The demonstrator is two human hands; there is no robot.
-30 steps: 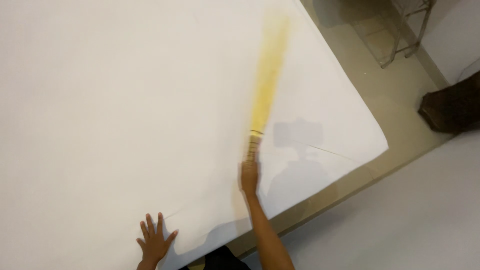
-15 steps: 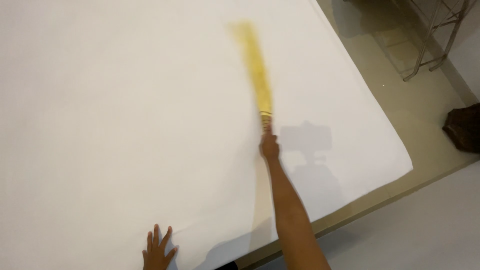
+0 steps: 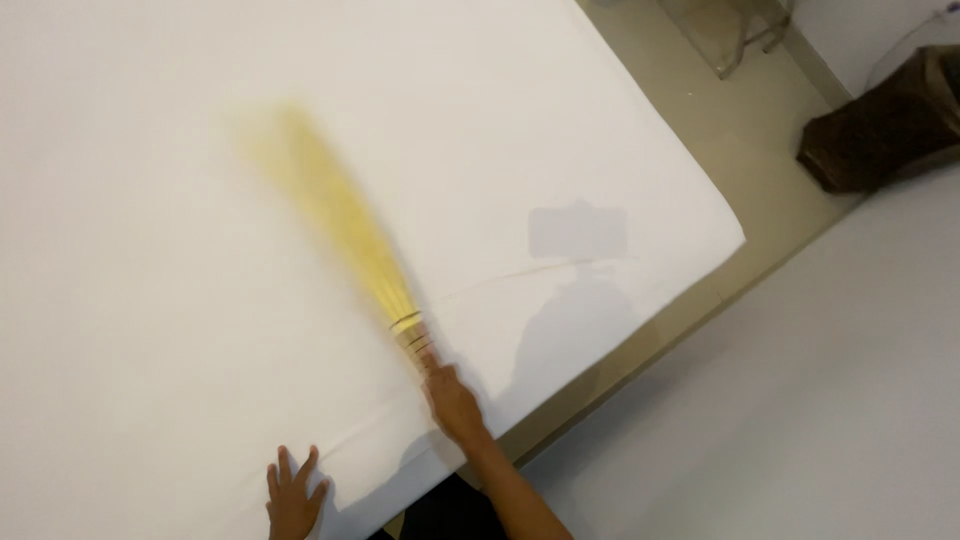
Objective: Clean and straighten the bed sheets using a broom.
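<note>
Bed (image 3: 620, 130): from my remote feed, a wide mattress under a plain white sheet, filling most of the view, one corner jutting at right.
Sheet (image 3: 150, 300): smooth, with one long crease near the front edge.
On the sheet: my left hand (image 3: 295, 495) pressed flat, fingers spread; a blurred yellow whisk broom (image 3: 345, 235) lying across it.
Floor (image 3: 740, 110): beige, beside the bed.

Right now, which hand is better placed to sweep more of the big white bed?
Probably the right hand: it grips the yellow hand broom by its handle, bristles blurred above the white sheet. The left hand lies flat, fingers spread, on the sheet near its edge, holding nothing.
</note>
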